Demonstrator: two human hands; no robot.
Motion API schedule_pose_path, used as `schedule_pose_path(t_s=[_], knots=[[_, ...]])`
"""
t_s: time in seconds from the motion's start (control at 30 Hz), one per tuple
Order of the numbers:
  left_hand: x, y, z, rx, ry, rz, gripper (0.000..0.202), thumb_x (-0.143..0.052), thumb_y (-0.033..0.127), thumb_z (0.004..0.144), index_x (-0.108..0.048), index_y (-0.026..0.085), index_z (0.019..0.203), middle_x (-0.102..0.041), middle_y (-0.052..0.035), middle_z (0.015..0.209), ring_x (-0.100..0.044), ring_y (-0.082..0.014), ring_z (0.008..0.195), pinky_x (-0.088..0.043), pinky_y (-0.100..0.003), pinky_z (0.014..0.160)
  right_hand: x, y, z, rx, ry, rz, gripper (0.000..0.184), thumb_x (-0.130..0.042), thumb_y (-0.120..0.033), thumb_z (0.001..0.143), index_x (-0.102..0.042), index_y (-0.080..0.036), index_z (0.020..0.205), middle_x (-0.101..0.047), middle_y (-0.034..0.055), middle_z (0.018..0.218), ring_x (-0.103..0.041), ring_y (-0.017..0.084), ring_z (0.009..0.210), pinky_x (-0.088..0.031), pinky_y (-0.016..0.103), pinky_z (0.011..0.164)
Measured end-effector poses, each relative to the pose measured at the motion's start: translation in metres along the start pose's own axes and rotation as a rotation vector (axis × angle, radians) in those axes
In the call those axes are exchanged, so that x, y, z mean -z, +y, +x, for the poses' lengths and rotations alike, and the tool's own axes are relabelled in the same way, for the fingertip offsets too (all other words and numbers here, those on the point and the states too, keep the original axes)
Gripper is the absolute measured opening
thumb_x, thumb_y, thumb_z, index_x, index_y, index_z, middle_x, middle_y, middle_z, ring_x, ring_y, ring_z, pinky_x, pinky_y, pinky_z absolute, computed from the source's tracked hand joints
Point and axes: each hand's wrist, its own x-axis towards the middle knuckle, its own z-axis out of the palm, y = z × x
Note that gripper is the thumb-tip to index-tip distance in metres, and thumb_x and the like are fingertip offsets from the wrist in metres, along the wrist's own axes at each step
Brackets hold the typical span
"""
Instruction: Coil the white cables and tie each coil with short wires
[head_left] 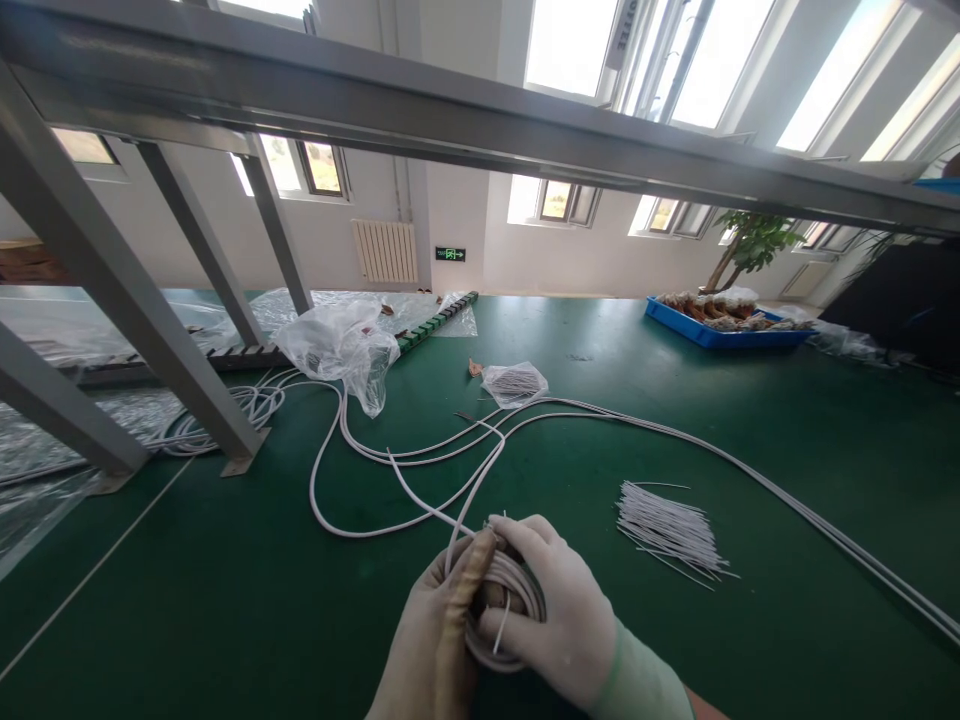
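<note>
Both my hands wear pale gloves and meet low in the middle of the view over a green table (247, 600). My left hand (433, 640) is wrapped round a small coil of white cable (517, 592). My right hand (559, 610) grips the same coil from the right, and a thin white tie sticks out between its fingers. From the coil the loose white cable (390, 460) runs away in loops across the table. A pile of short white ties (667, 530) lies just right of my hands.
A grey metal frame (150, 330) stands on the left with more cable coiled at its foot. A crumpled clear plastic bag (345, 345) and a small bag of ties (514, 383) lie further back. A blue tray (720, 325) sits at the far right.
</note>
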Motion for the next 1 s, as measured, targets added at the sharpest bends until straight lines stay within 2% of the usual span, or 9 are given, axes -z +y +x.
schedule_pose_path(t_s=[0.1,0.23,0.33,0.4,0.47,0.53,0.57,0.83,1.0], knots=[[-0.001,0.001,-0.001,0.028,0.051,0.072,0.012,-0.074,0.032,0.081,-0.065,0.029,0.074,-0.072,-0.0092,0.093,-0.049,-0.0388,0.138,-0.036,-0.055,0.121,-0.008,0.007,-0.002,0.095,0.086,-0.03,0.063,-0.072,-0.029,0.084,-0.054,-0.023,0.144,-0.061,0.0098,0.124,-0.064,0.029,0.107,-0.058,0.042,0.093],[0.001,-0.002,0.0,0.001,0.087,0.079,0.011,-0.076,0.022,0.076,-0.066,0.028,0.077,-0.071,-0.0075,0.097,-0.048,-0.0402,0.138,-0.024,-0.057,0.126,-0.012,0.017,-0.006,0.29,0.197,-0.028,0.05,-0.059,-0.032,0.098,-0.052,-0.025,0.147,-0.064,0.0104,0.126,-0.066,0.028,0.109,-0.058,0.04,0.094],[0.0,-0.003,0.0,0.015,0.105,0.032,0.01,-0.077,0.026,0.08,-0.068,0.027,0.076,-0.072,-0.007,0.096,-0.056,-0.0373,0.128,-0.028,-0.053,0.125,-0.009,0.02,-0.008,0.378,0.249,-0.038,0.041,-0.051,-0.026,0.105,-0.055,-0.029,0.146,-0.067,0.0081,0.124,-0.067,0.024,0.11,-0.058,0.035,0.094],[-0.003,-0.003,0.0,0.031,0.091,-0.014,0.016,-0.075,0.035,0.086,-0.069,0.025,0.075,-0.072,-0.0067,0.089,-0.065,-0.0311,0.11,-0.045,-0.045,0.114,-0.008,0.023,-0.008,0.43,0.282,-0.078,0.041,-0.051,-0.023,0.106,-0.056,-0.03,0.146,-0.068,0.0076,0.124,-0.067,0.024,0.111,-0.058,0.035,0.095],[-0.008,-0.002,-0.001,0.05,0.047,-0.098,0.017,-0.075,0.034,0.089,-0.07,0.023,0.076,-0.071,-0.0043,0.077,-0.068,-0.0217,0.081,-0.059,-0.032,0.085,-0.008,0.026,-0.007,0.503,0.317,-0.134,0.042,-0.051,-0.021,0.106,-0.055,-0.029,0.147,-0.069,0.0083,0.122,-0.067,0.024,0.109,-0.058,0.037,0.093],[-0.013,-0.003,-0.001,0.073,0.008,-0.208,0.015,-0.075,0.025,0.089,-0.07,0.02,0.075,-0.068,-0.0007,0.065,-0.061,-0.0141,0.06,-0.056,-0.021,0.062,-0.009,0.029,-0.007,0.565,0.341,-0.176,0.043,-0.051,-0.019,0.105,-0.054,-0.027,0.148,-0.07,0.0096,0.12,-0.067,0.025,0.105,-0.059,0.039,0.089],[-0.015,-0.003,-0.001,0.089,0.004,-0.262,0.017,-0.074,0.021,0.09,-0.07,0.02,0.074,-0.067,0.0004,0.062,-0.058,-0.0119,0.054,-0.054,-0.018,0.057,-0.009,0.03,-0.007,0.583,0.351,-0.185,0.043,-0.051,-0.018,0.105,-0.054,-0.025,0.148,-0.07,0.0099,0.118,-0.067,0.025,0.102,-0.059,0.039,0.087],[-0.017,-0.007,0.005,0.084,-0.089,-0.466,0.021,-0.072,0.011,0.089,-0.074,0.015,0.069,-0.069,-0.0006,0.059,-0.06,-0.0089,0.051,-0.054,-0.014,0.055,-0.007,0.015,-0.006,0.544,0.441,-0.092,0.024,-0.061,-0.015,0.101,-0.071,-0.024,0.121,-0.074,0.0055,0.105,-0.065,0.023,0.098,-0.059,0.035,0.084],[-0.017,-0.018,0.012,0.111,-0.112,-0.467,0.014,-0.079,0.014,0.084,-0.075,0.016,0.071,-0.067,0.0009,0.057,-0.058,-0.0091,0.048,-0.051,-0.015,0.048,-0.007,0.013,-0.005,0.471,0.457,-0.039,0.021,-0.062,-0.013,0.1,-0.075,-0.022,0.113,-0.072,0.0049,0.093,-0.063,0.021,0.086,-0.056,0.032,0.073]])
